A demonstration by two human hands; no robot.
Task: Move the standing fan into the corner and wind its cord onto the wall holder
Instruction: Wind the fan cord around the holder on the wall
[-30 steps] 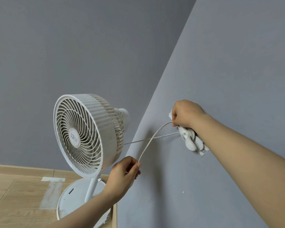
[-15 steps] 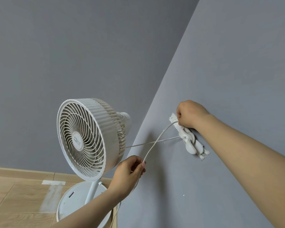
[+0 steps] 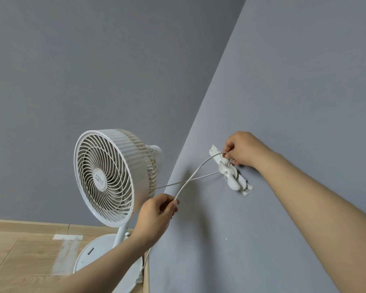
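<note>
A white standing fan [image 3: 108, 176] stands in the corner on its round base [image 3: 93, 254], its grille facing left. Its thin white cord [image 3: 195, 173] runs from behind the fan head to a white holder [image 3: 232, 177] fixed on the right grey wall. My right hand [image 3: 242, 150] pinches the cord at the upper end of the holder, where a few turns lie wound. My left hand [image 3: 156, 214] holds a slack stretch of cord lower down, beside the fan head. More cord hangs down past my left wrist toward the base.
Two grey walls meet in the corner [image 3: 190, 134] right behind the fan. Light wood flooring [image 3: 25, 261] with a pale tape mark [image 3: 67, 250] lies at the lower left, edged by a wood skirting board [image 3: 30, 225].
My right hand has shifted up and right off the holder's middle, uncovering its top end. My left hand has followed the cord slightly. The view has drifted left, so the fan sits further right.
</note>
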